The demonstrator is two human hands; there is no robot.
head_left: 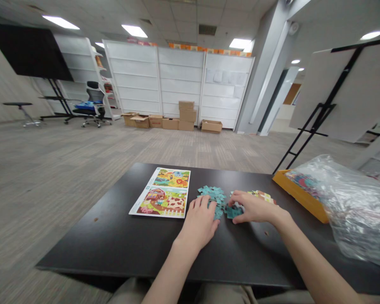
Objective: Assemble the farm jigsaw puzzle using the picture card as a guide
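Sorting looks to be in hand in the head view: left grip (199, 220) lies released, fingertips on the teal puzzle pieces (214, 196) on the counter (114, 240). Right grip (252, 207) curls over pieces just beside it; whether it grasps one is unclear. Lifting one piece would call for a fingertip pinch.

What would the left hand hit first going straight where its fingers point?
Left hand lies flat on the black table, fingers pointing away and slightly right. First in line: the pile of teal cardboard puzzle pieces, apparently touching its fingertips.
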